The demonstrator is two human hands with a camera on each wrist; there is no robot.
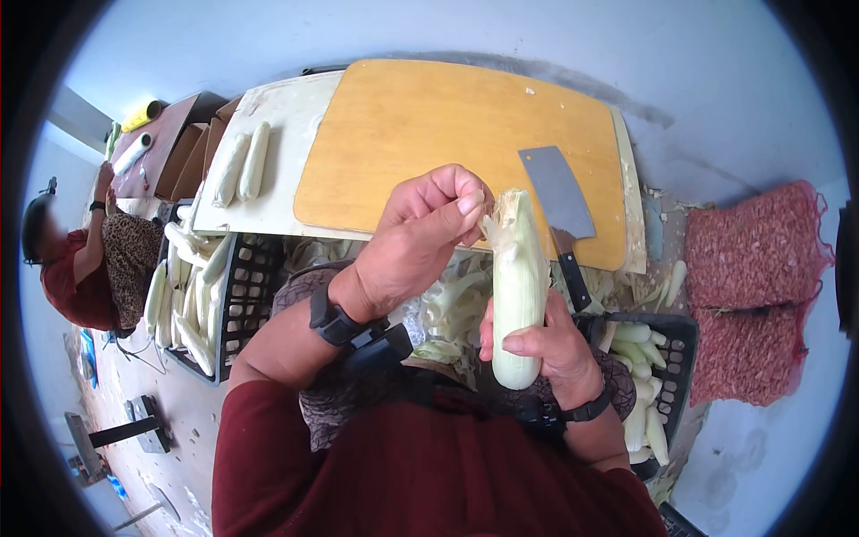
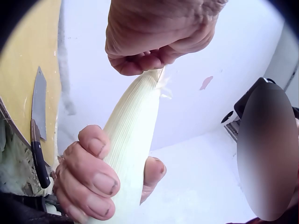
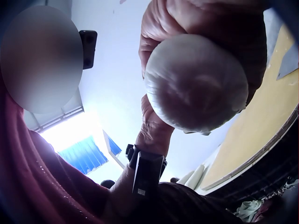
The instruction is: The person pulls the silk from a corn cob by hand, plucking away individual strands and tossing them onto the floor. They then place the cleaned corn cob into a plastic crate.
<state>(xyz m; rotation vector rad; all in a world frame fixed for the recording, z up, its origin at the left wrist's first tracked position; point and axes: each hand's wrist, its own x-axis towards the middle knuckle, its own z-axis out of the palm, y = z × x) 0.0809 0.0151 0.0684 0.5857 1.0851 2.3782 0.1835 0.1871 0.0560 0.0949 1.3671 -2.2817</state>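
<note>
An ear of corn in pale green husk [image 1: 519, 309] stands nearly upright in front of the person's chest. Around its lower part the right hand [image 1: 568, 353] is wrapped, thumb across the front. The left hand [image 1: 416, 233] pinches husk at the ear's top, where loose, torn leaf ends [image 1: 506, 210] stick out. In the left wrist view, the left hand's curled fingers [image 2: 140, 63] meet the husk tip, and the right hand [image 2: 88, 177] grips the ear below. The right wrist view shows the ear's rounded base [image 3: 196, 86] close up.
A cleaver [image 1: 559, 192] lies on the yellow board [image 1: 420, 134]. Two wrapped ears [image 1: 254, 161] rest at its left. Black crates of corn stand left [image 1: 246, 291] and right [image 1: 682, 353]. Red mesh sacks [image 1: 752, 259] lie at right. Another person [image 1: 85, 259] stands far left.
</note>
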